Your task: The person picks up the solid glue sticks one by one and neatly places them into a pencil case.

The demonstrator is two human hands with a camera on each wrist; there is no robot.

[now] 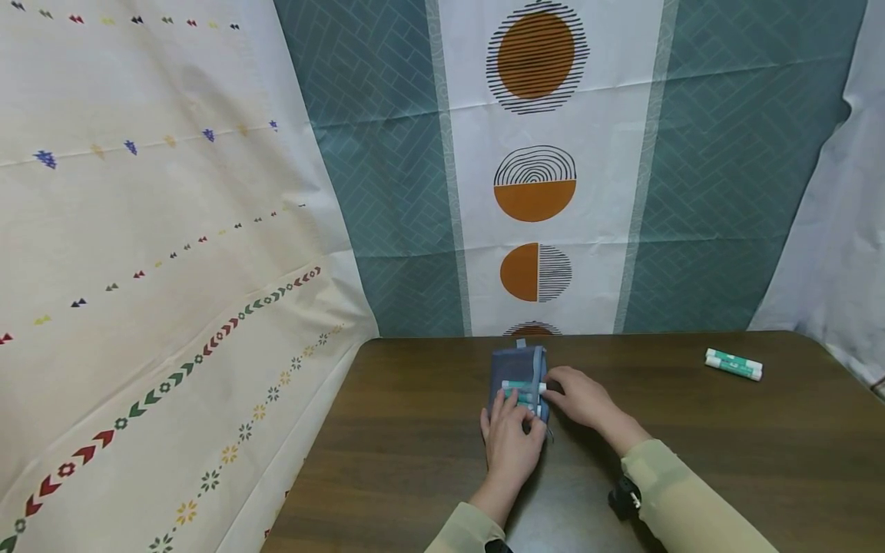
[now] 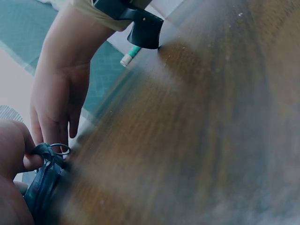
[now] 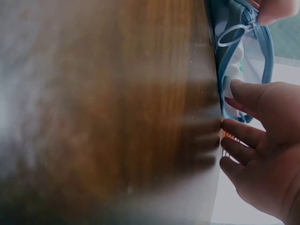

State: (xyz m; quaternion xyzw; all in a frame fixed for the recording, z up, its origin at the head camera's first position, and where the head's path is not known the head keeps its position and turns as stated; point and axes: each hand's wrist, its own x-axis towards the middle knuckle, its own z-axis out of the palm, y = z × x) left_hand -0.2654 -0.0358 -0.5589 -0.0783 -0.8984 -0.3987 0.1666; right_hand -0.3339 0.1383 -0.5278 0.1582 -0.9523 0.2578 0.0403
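Together, the left hand [image 1: 512,444] and the right hand [image 1: 586,398] meet at a blue pouch [image 1: 508,362] on the counter [image 1: 408,453].
Lying near the counter's far edge, the pouch shows green-and-white tubes [image 1: 527,398] through its see-through face, its right side unzipped. The left hand's thumb and forefinger pinch the near corner beside the pull ring [image 3: 227,45], its other fingers resting over the face. The right hand's thumb and forefinger hold the white end of one tube [image 1: 541,388] at the opening, its remaining fingers loosely bent. A loose tube [image 1: 734,365] lies well apart, to the right.
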